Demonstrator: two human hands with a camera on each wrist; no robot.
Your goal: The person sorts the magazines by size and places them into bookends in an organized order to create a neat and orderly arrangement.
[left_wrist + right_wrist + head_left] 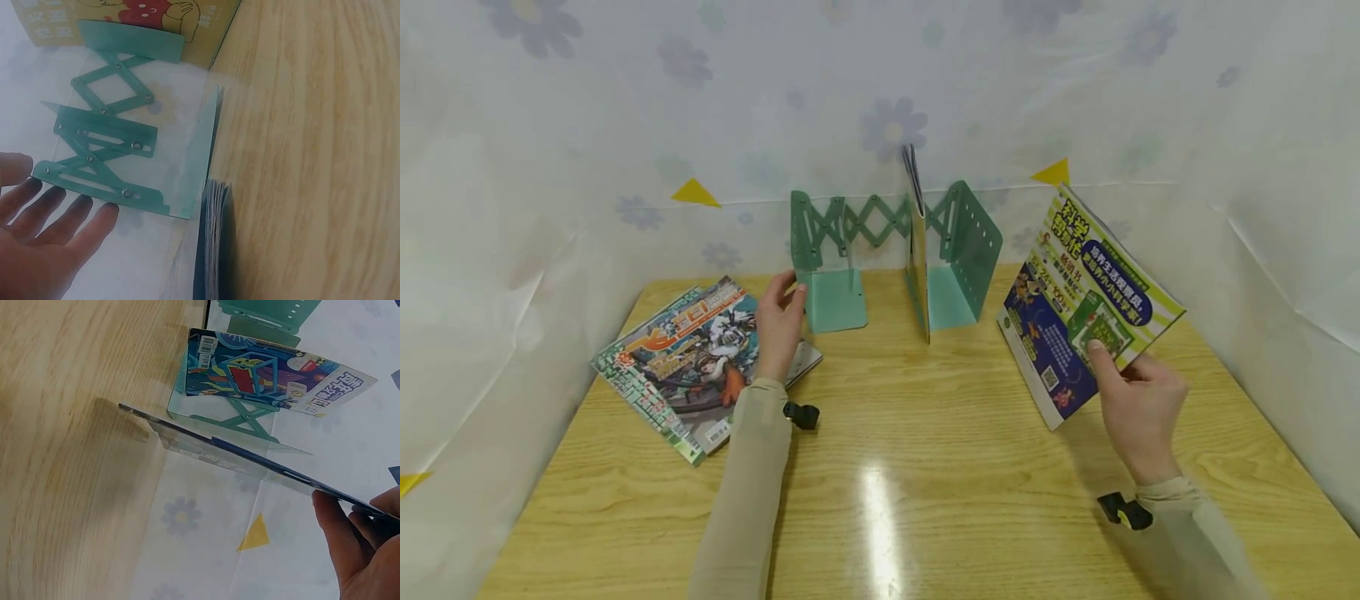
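A green expandable bookend [838,300] stands at the back of the table, with a few thin booklets [919,250] upright against its right part. My left hand [781,325] is at its left end; in the left wrist view the fingertips of the left hand [56,244] touch the end plate's edge [103,190]. My right hand [1142,408] pinches a magazine [1075,308] by its lower right edge, thumb on the cover, holding it tilted right of the bookend. The right wrist view shows the magazine [250,464] edge-on, above the right hand's fingers [340,534].
Overlapping magazines [700,358] lie on the table [850,467] at the left, beside my left forearm. A white flowered sheet [820,92] hangs behind and at both sides, with yellow triangles [697,193] on it.
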